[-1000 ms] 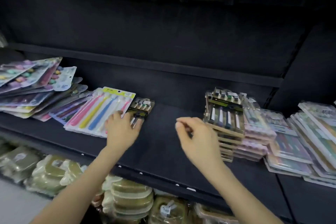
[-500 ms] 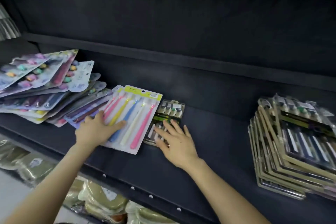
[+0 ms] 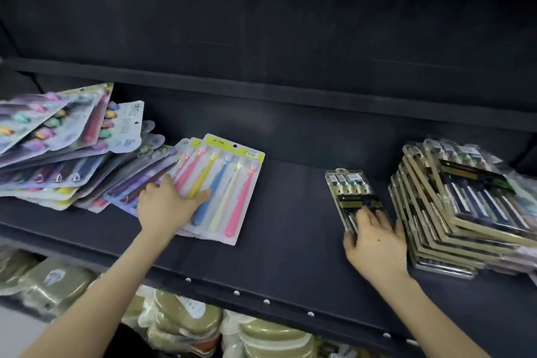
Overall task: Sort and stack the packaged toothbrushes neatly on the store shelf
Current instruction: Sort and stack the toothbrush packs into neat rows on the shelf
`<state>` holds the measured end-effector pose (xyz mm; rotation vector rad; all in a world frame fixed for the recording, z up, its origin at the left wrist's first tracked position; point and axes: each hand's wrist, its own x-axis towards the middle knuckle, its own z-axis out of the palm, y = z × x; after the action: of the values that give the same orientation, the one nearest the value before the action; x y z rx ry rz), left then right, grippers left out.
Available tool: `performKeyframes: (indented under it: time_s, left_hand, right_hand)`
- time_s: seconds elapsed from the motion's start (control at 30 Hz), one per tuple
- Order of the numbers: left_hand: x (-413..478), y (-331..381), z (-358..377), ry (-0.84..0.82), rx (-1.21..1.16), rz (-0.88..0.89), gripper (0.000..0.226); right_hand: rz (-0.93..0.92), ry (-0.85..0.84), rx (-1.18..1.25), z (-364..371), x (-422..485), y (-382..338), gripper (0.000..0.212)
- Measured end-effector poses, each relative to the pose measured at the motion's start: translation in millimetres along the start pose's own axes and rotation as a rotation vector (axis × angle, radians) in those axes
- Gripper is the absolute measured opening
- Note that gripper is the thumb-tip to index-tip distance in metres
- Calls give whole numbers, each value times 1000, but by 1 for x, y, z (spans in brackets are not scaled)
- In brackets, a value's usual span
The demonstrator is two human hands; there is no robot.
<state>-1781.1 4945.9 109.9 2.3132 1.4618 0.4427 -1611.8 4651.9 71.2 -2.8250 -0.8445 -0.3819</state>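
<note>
A pack of pastel toothbrushes with a yellow-green header [image 3: 229, 183] lies flat on the dark shelf [image 3: 284, 241], on top of similar packs. My left hand [image 3: 167, 206] rests on its lower left part with fingers spread. A narrow dark pack with a clear shell [image 3: 353, 195] lies right of the middle, close to a skewed stack of the same dark packs [image 3: 465, 206]. My right hand [image 3: 374, 241] grips that single pack at its near end, thumb on the left edge and fingers over the top. A fanned heap of purple and mixed packs [image 3: 58, 154] fills the far left.
The shelf's front lip with white pegs [image 3: 266, 301] runs across below my arms. Under it, a lower shelf holds wrapped greenish goods [image 3: 186, 320]. The dark back panel [image 3: 276, 38] and a raised ledge [image 3: 290, 96] close the rear.
My right hand has carried the dark pack from beside the pastel pack rightward to next to the dark stack. My left hand stays on the pastel pack.
</note>
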Motion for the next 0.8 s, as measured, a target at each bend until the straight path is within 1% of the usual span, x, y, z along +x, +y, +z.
performKeyframes:
  time_s: [0.07, 0.13, 0.17, 0.2, 0.23, 0.27, 0.3, 0.33, 0.37, 0.4, 0.43, 0.47, 0.53, 0.6, 0.63, 0.7, 0.73, 0.77, 0.8]
  left_hand:
    - [2, 5, -2, -61, -64, -24, 81]
    - [-3, 13, -3, -147, -150, -28, 57]
    - [-9, 16, -2, -164, -215, -23, 46]
    - [-17, 17, 0, -177, -296, -11, 44]
    - [-27, 19, 3, -195, -388, 0, 51]
    - [-40, 19, 8, -207, -485, 16, 68]
    - [-54, 19, 13, -213, -572, 38, 81]
    - [-67, 18, 17, -213, -643, 77, 86]
    - [-80, 17, 22, -230, -710, 116, 85]
    - [-91, 17, 26, -255, -793, 159, 80]
    - [-101, 18, 29, -278, -879, 198, 70]
    - [-107, 19, 32, -288, -945, 240, 63]
    - [-107, 20, 31, -296, -992, 280, 57]
    - [-92, 19, 21, -298, -910, 284, 59]
    - [-77, 17, 15, -255, -790, 292, 62]
    - [-41, 8, 3, -164, -432, 279, 70]
    - [-24, 2, -2, -147, -232, 253, 75]
    - [-9, -4, -5, -168, -64, 223, 78]
    - [4, -11, -5, -229, 35, 184, 84]
  right_hand:
    - [76, -20, -20, -7, -2, -2, 28]
    - [95, -59, -109, -13, -4, -7, 28]
    - [92, -69, -77, -14, -4, -11, 31]
    - [79, -57, 51, -16, -5, -18, 34]
    - [77, -31, 257, -19, -9, -28, 39]
    - [114, -54, 494, -24, -12, -38, 47]
    - [180, -141, 731, -28, -14, -48, 55]
    - [253, -250, 961, -32, -15, -56, 60]
    - [307, -337, 1175, -34, -17, -62, 57]
    - [317, -379, 1351, -35, -18, -66, 45]
    - [301, -371, 1475, -38, -19, -68, 32]
    - [272, -327, 1561, -40, -19, -70, 26]
    - [235, -241, 1621, -42, -14, -76, 25]
    - [249, -224, 1645, -41, -3, -89, 25]
    - [271, -243, 1663, -40, 4, -99, 24]
    - [333, -320, 1666, -34, 20, -127, 20]
    - [360, -357, 1651, -28, 28, -142, 20]
    - [382, -392, 1625, -20, 37, -157, 20]
    - [407, -421, 1582, -13, 44, -169, 20]
